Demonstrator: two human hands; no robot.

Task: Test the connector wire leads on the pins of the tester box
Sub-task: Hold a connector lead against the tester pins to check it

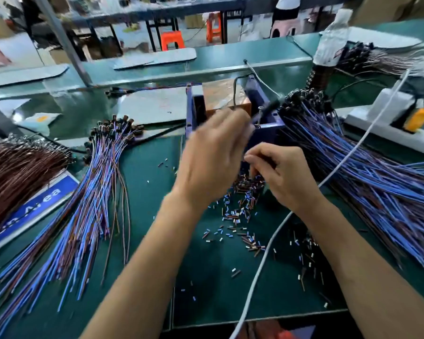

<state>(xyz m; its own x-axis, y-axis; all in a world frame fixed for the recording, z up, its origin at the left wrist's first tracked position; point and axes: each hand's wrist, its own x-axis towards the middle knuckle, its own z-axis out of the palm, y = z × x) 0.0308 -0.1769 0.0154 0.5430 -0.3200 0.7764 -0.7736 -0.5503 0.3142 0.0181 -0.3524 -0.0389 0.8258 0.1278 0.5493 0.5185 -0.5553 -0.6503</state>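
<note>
The blue tester box (pixel 267 118) with a copper-coloured plate (pixel 224 94) stands at the middle of the green bench. My left hand (pixel 213 155) is raised in front of the box, blurred, fingers curled toward a black connector (pixel 271 106) by a metal pin (pixel 260 116). Its grip is hidden by blur. My right hand (pixel 282 174) sits just below and right, fingers pinching thin wire leads (pixel 257 160). A large pile of blue and brown connector wires (pixel 365 172) lies to the right, another pile (pixel 96 192) to the left.
Several cut insulation bits (pixel 240 211) litter the mat below my hands. A white cable (pixel 267 253) crosses the bench diagonally. A brown wire bundle (pixel 17 172) and a blue label (pixel 34 206) lie at far left. A white device (pixel 397 118) stands at right.
</note>
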